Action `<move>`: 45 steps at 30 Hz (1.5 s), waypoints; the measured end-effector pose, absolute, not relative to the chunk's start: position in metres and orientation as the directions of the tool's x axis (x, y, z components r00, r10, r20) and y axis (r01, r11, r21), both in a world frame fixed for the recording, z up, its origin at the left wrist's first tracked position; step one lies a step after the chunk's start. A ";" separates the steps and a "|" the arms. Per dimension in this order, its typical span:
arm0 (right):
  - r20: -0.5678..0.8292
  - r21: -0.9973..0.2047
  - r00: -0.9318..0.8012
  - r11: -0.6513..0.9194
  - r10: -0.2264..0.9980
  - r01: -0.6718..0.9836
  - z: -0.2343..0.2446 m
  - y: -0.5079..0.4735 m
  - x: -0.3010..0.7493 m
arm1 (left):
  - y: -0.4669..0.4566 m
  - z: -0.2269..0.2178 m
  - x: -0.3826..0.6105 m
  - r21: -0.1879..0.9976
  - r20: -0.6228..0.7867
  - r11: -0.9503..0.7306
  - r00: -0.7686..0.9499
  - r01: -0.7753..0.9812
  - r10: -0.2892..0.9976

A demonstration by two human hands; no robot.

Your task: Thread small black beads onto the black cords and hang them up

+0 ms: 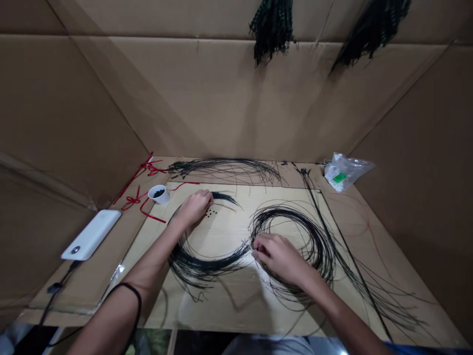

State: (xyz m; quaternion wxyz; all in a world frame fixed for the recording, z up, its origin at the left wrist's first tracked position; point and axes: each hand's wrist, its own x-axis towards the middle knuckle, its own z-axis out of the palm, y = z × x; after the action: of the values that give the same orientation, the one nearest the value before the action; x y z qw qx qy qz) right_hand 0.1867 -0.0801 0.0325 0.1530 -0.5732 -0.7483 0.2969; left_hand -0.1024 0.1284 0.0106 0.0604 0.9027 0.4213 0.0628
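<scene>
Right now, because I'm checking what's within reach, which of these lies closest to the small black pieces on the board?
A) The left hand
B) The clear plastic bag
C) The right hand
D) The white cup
A. The left hand rests just beside the small black pieces on the board, closer than the white cup or the right hand.

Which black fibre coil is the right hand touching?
The round coil on the board's right, at the right hand; the others lie left and behind.
</scene>
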 end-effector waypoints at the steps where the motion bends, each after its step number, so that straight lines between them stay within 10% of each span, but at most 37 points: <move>1: -0.107 -0.585 -0.275 0.163 0.956 0.795 0.028 -0.086 0.183 | 0.130 0.010 -0.103 0.168 0.062 -0.640 0.640 0.749 0.766; 6: -0.045 -0.511 -0.199 0.149 0.979 0.846 0.010 -0.099 0.177 | 0.129 0.011 -0.112 0.297 0.143 -0.606 0.593 0.738 0.793; 13: 0.111 -0.719 -0.058 0.120 0.992 0.685 0.015 -0.097 0.184 | 0.125 0.050 -0.134 0.511 0.422 -0.407 0.191 0.757 0.886; 24: 0.115 -0.988 0.337 0.141 0.935 -0.055 0.035 -0.077 0.201 | 0.024 0.136 -0.144 0.815 0.535 -0.468 -0.132 0.343 0.835; 31: -0.005 -0.843 0.117 0.059 0.993 -0.534 0.058 -0.061 0.183 | -0.028 0.108 -0.091 0.911 0.284 -0.326 0.186 0.254 0.940; 37: -0.070 -0.826 0.101 -0.001 0.992 -0.563 0.041 -0.052 0.169 | -0.053 0.057 -0.056 0.949 0.094 -0.149 0.202 0.277 0.975; 45: 0.048 -0.918 0.234 0.135 0.971 -0.372 0.061 -0.049 0.207 | -0.017 0.105 -0.097 0.905 0.423 -0.426 -0.171 0.022 0.890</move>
State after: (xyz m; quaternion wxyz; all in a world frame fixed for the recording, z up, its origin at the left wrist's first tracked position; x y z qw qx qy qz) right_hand 0.2065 -0.0486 0.0612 0.6637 -0.4202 -0.3563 0.5060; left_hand -0.0974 -0.0174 0.1054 0.3377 0.5483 0.4160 0.6421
